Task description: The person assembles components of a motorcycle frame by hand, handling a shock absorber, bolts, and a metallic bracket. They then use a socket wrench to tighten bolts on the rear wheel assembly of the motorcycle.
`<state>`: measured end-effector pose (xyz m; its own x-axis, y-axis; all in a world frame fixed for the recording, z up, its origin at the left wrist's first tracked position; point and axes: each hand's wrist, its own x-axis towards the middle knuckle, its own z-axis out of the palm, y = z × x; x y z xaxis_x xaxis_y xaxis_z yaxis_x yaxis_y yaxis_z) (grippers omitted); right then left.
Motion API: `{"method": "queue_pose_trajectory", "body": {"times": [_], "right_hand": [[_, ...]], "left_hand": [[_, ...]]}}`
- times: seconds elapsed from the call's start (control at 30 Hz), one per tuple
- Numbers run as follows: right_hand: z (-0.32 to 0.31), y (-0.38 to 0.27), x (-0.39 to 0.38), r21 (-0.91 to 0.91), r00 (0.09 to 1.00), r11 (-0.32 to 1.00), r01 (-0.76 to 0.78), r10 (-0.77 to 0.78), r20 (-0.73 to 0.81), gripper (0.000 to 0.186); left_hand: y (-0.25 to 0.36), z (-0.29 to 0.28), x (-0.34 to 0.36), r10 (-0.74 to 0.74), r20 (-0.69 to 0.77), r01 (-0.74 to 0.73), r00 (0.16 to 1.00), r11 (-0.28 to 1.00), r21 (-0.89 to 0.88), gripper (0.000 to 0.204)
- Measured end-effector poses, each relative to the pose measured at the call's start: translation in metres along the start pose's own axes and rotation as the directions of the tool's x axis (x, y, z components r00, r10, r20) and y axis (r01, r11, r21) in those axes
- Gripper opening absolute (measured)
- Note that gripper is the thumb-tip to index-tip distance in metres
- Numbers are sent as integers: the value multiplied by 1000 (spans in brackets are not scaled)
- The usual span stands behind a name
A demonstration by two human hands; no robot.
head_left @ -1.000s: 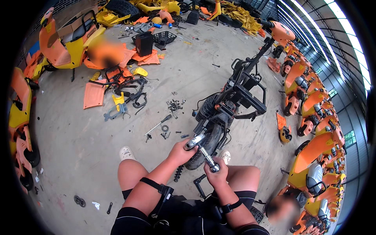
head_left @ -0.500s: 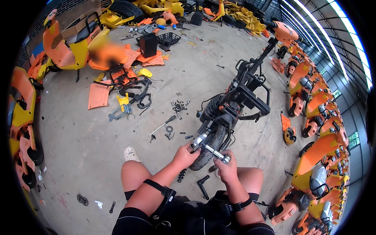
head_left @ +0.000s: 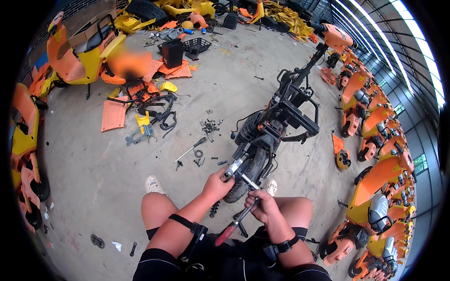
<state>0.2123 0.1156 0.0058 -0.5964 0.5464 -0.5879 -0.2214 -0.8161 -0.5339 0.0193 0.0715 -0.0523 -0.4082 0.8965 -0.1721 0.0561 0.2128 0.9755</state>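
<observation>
My right hand [head_left: 263,206] is closed around the head of a ratchet wrench [head_left: 227,233], whose red grip points down toward my lap. From that hand a chrome socket extension [head_left: 249,181] runs up-left toward the rear wheel [head_left: 252,169] of a stripped black scooter frame [head_left: 281,122]. My left hand [head_left: 219,185] is closed on a silver metal piece [head_left: 232,168] beside that wheel. The far end of the extension lies near this piece; whether it is seated on a fastener cannot be made out.
On the floor ahead lie a long screwdriver [head_left: 191,149], a toothed sprocket [head_left: 198,153] and a pile of small bolts [head_left: 211,125]. A black spring [head_left: 214,209] lies between my feet. Rows of orange and yellow scooters [head_left: 375,187] line the right; removed panels [head_left: 114,114] lie left.
The ratchet's red grip has swung into view below my right hand. That hand has shifted slightly left and its grip has changed. My left hand stays on the silver piece.
</observation>
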Motion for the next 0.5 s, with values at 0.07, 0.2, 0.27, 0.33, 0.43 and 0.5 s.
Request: {"method": "queue_pose_trajectory", "body": {"times": [0.07, 0.2, 0.27, 0.33, 0.43, 0.5], "right_hand": [[15, 20, -8, -318, 924, 892, 321, -369, -103, 16], [-2, 25, 13, -831, 334, -158, 533, -863, 378, 19], [-7, 19, 12, -871, 400, -67, 487, -869, 291, 18], [-6, 6, 15, -564, 779, 668, 485, -623, -68, 22], [-6, 8, 5, -56, 978, 977, 208, -206, 31, 21], [11, 24, -7, -489, 833, 731, 476, -553, -16, 19]], "left_hand": [[9, -2, -5, 73, -3, -73, 997, 995, -68, 38], [6, -3, -2, 61, 22, -57, 998, 990, -127, 35], [7, -1, 0, 55, 13, -54, 998, 998, -23, 37], [7, -3, 1, 27, 0, -27, 1000, 1000, 8, 35], [-9, 0, 6, 88, 5, -88, 996, 994, -70, 41], [-7, -2, 7, 161, -18, -162, 987, 983, -80, 42]]}}
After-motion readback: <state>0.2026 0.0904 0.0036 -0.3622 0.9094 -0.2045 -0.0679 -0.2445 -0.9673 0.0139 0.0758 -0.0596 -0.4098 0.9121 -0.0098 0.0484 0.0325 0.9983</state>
